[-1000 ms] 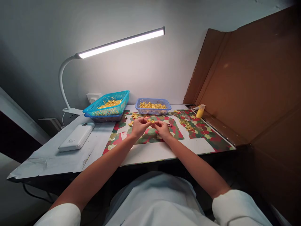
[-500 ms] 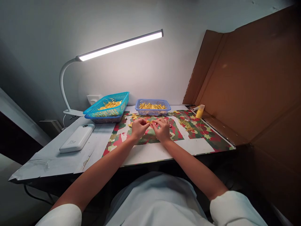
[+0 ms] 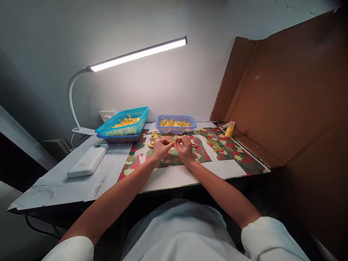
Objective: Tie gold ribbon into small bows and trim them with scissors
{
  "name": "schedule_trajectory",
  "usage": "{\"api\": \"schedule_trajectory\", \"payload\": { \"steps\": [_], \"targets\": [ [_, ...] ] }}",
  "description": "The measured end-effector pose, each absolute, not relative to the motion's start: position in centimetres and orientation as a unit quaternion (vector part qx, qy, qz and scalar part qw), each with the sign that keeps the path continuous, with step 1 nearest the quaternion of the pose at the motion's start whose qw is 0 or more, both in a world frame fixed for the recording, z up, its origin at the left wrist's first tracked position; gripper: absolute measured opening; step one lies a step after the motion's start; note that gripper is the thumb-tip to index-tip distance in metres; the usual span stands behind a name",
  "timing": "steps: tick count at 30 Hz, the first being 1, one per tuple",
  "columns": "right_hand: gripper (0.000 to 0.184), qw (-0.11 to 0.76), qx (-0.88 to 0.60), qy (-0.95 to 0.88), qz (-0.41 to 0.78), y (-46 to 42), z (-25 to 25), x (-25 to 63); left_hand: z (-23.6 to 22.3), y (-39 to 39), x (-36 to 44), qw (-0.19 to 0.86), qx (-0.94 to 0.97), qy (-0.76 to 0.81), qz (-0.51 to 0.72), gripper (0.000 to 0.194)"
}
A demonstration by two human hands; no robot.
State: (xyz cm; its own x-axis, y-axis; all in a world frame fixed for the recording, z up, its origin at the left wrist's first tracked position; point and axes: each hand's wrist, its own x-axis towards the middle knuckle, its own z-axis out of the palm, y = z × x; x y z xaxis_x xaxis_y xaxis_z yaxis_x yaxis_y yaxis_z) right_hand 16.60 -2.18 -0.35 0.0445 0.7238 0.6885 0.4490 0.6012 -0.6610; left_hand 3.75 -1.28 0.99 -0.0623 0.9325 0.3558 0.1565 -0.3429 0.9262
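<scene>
Over the camouflage-patterned sheet point(image 3: 163, 162), my left hand point(image 3: 161, 148) and my right hand point(image 3: 185, 148) meet fingertip to fingertip. Between them is a small yellow piece point(image 3: 172, 142), pinched in my left thumb and forefinger; it is too small to name its kind. My right thumb and forefinger are closed together at its right side, and the fingers hide what they grip there. Just beyond my hands lies a bunch of yellow pieces with thin stems point(image 3: 160, 135).
A blue-violet basket point(image 3: 175, 131) of yellow pieces stands at the back. Left of it, a turquoise basket point(image 3: 144, 121) is stacked on another. A white power bank point(image 3: 88, 161), lamp point(image 3: 138, 54), yellow bottle point(image 3: 230, 129), loose yellow strands point(image 3: 214, 145) and cardboard point(image 3: 293, 90) surround the work area.
My right hand's fingers have drawn in and curled more closely, with the fingertips still by the yellow piece. My left hand stays nearly in place. The view has shifted slightly.
</scene>
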Motion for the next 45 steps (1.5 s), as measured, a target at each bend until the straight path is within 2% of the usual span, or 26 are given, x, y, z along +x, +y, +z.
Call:
{"api": "schedule_trajectory", "payload": {
  "steps": [6, 13, 17, 28, 40, 45],
  "targets": [
    [0.016, 0.63, -0.366, -0.658, 0.191, -2.5, 0.5, 17.1, 0.8, -0.8, 3.4, 0.399, 0.538, 0.499, 0.55, 0.023],
    [0.023, 0.654, -0.33, -0.594, 0.333, -2.9, 1.3, 17.7, 0.6, -0.2, 2.8, 0.464, 0.494, 0.53, 0.509, 0.026],
    [0.023, 0.683, -0.302, -0.572, 0.339, -2.9, 1.7, 18.3, 0.5, 0.0, 2.5, 0.477, 0.497, 0.526, 0.499, 0.028],
    [0.024, 0.8, -0.242, -0.436, 0.332, -0.8, 2.1, 21.7, -0.2, 0.9, 2.4, 0.515, 0.451, 0.506, 0.524, 0.017],
    [0.024, 0.797, -0.263, -0.435, 0.327, -1.1, 2.3, 21.7, -0.2, 0.8, 2.4, 0.482, 0.499, 0.532, 0.486, 0.016],
    [0.022, 0.77, -0.245, -0.447, 0.383, -1.6, 2.5, 21.5, 0.1, 0.3, 2.3, 0.471, 0.511, 0.517, 0.499, 0.022]
  ]
}}
